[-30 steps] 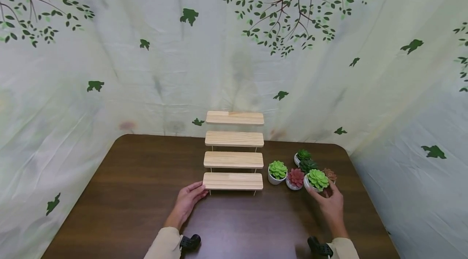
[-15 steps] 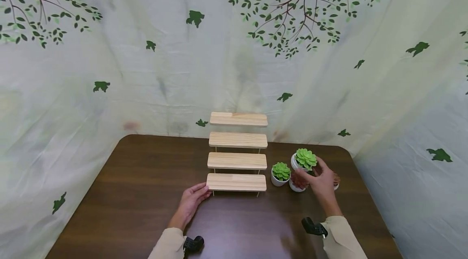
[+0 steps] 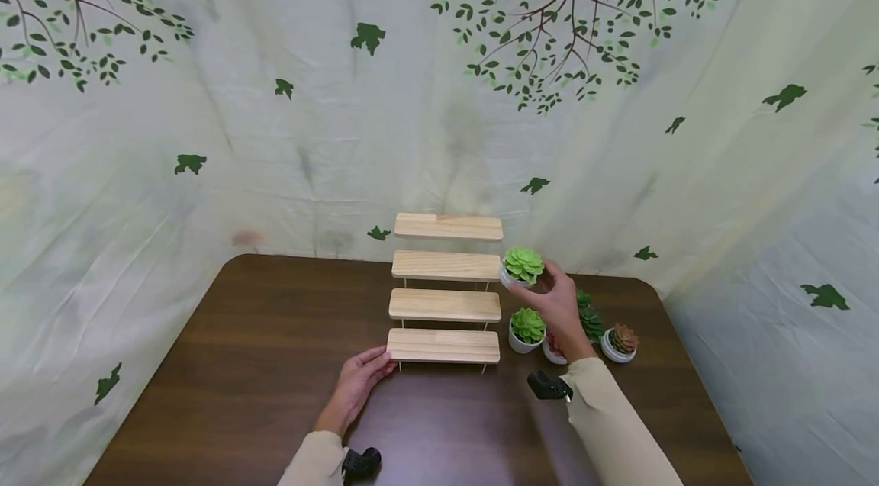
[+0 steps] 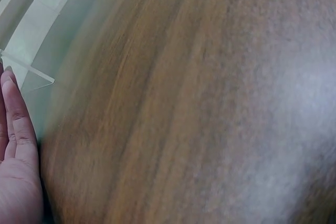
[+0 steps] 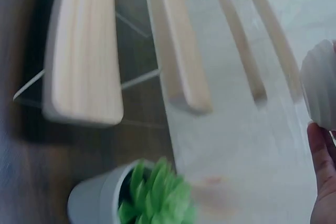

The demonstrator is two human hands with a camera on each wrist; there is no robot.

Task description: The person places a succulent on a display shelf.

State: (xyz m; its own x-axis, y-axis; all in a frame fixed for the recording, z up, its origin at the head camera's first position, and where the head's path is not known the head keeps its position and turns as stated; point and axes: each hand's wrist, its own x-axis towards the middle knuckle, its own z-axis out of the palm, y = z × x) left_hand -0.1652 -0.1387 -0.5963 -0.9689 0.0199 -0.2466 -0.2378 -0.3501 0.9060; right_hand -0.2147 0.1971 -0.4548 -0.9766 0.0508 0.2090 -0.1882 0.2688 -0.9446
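Observation:
My right hand point(image 3: 559, 307) holds up a light green potted succulent point(image 3: 523, 265) by its white ribbed pot point(image 5: 320, 85), at the right end of the third tier of a wooden tiered shelf point(image 3: 445, 306). At the shelf's lower left end, my left hand point(image 3: 360, 379) touches the bottom tier's edge with nearly straight fingers point(image 4: 18, 121). Another light green succulent point(image 3: 527, 327) in a white pot stands on the table right of the shelf. Partly behind my right arm are a red succulent point(image 3: 553, 349) and dark green ones point(image 3: 589, 317).
A brown succulent point(image 3: 623, 339) in a white pot stands to the right of the arm on the dark wooden table point(image 3: 288, 318). Behind the table hangs a pale cloth point(image 3: 288, 181) printed with leaves. The shelf's thin legs point(image 5: 29, 85) reach down to the table.
My right hand has lifted the light green succulent from the group on the right and carried it up and left to the shelf. The left hand stays at the shelf's edge.

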